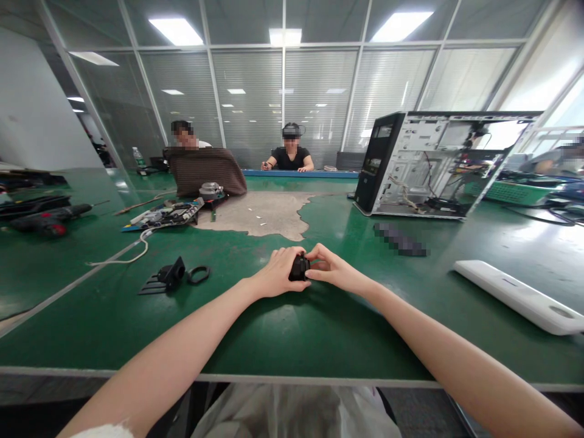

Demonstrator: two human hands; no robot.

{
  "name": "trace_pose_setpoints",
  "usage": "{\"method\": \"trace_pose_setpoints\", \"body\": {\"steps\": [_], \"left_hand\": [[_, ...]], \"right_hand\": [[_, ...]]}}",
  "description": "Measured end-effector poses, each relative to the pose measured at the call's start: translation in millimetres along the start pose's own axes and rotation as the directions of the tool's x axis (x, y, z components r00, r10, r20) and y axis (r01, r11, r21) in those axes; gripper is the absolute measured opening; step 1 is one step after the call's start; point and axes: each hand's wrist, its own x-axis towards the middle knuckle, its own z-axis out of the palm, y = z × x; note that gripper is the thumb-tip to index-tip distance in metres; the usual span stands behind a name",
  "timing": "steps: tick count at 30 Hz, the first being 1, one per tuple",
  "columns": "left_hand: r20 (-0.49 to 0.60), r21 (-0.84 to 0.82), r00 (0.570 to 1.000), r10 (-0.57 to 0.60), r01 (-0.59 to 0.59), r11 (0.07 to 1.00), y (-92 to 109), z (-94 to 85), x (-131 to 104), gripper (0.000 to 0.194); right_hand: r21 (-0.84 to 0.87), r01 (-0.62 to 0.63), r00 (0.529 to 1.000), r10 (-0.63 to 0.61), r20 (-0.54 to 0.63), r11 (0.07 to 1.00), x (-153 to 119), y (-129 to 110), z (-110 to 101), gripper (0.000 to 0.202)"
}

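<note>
Both hands meet over the green table around a small black part [298, 267], whose exact kind I cannot make out. My left hand [278, 271] wraps it from the left, thumb below and fingers over the top. From the right, my right hand [329, 267] pinches its side between thumb and fingers. Some of the part is hidden by the fingers. To the left lie a black bracket-like piece [168, 277] with flat prongs and a black ring [199, 275], both apart from my hands.
An open computer case [410, 164] stands at the back right. Nearer lie a dark blurred object [399, 239] and a long white panel [515, 295]. Circuit boards [164, 213] and a cable [132, 258] are at left. Two people sit across, one behind a brown cloth-covered shape [203, 170].
</note>
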Motion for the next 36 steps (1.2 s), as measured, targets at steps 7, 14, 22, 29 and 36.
{"method": "trace_pose_setpoints", "body": {"steps": [7, 14, 22, 29, 36], "left_hand": [[-0.001, -0.016, 1.0, 0.017, -0.017, 1.0, -1, 0.5, 0, 0.057], [0.0, -0.011, 1.0, 0.019, -0.019, 1.0, -3, 1.8, 1, 0.057], [-0.005, -0.02, 1.0, 0.018, -0.018, 1.0, -2, 0.9, 1, 0.058], [-0.002, -0.035, 1.0, -0.006, 0.006, 0.999, -1, -0.6, 1, 0.057], [-0.007, -0.023, 1.0, -0.024, 0.024, 0.999, -2, 0.6, 1, 0.057]], "right_hand": [[0.024, -0.079, 0.989, 0.081, -0.125, 0.997, 6, 13, 5, 0.021], [-0.02, -0.02, 0.999, 0.019, -0.03, 1.0, 0, 3, 3, 0.019], [0.048, -0.093, 0.99, 0.098, -0.106, 0.994, 4, 7, 6, 0.018], [0.043, -0.125, 0.989, 0.128, -0.079, 0.991, 5, 3, 6, 0.021], [0.018, -0.098, 0.995, 0.098, 0.001, 0.995, 4, 4, 0, 0.028]]}}
